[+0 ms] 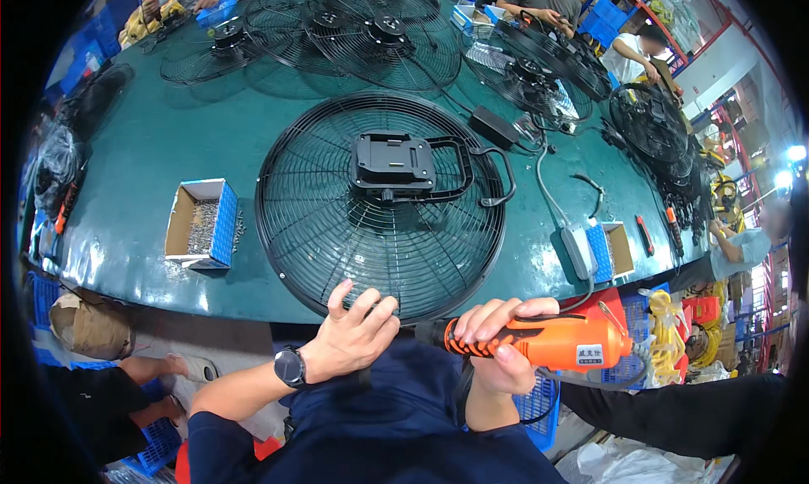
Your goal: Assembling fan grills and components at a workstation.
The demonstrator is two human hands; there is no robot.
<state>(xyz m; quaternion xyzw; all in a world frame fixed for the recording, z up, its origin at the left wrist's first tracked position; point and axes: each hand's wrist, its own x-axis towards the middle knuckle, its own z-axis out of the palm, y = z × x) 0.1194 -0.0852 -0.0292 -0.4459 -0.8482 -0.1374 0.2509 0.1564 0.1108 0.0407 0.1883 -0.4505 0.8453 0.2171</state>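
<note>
A round black wire fan grille (312,231) lies flat on the green table in front of me, with a black motor housing (393,164) at its centre and a curved black handle (495,176) on the right. My right hand (497,341) is wrapped round an orange electric screwdriver (560,342), its dark tip pointing left near the grille's front edge. At that same near edge, my left hand (354,332) has its fingers spread and bent; whether they touch the rim I cannot tell. A watch (289,365) is on the left wrist.
An open blue-and-white box of small screws (202,223) stands left of the grille. On the right are another small box (619,250), a white power strip (579,252) with a cable, and a red-handled tool (645,235). More fan grilles (379,33) fill the far side; people work around the table.
</note>
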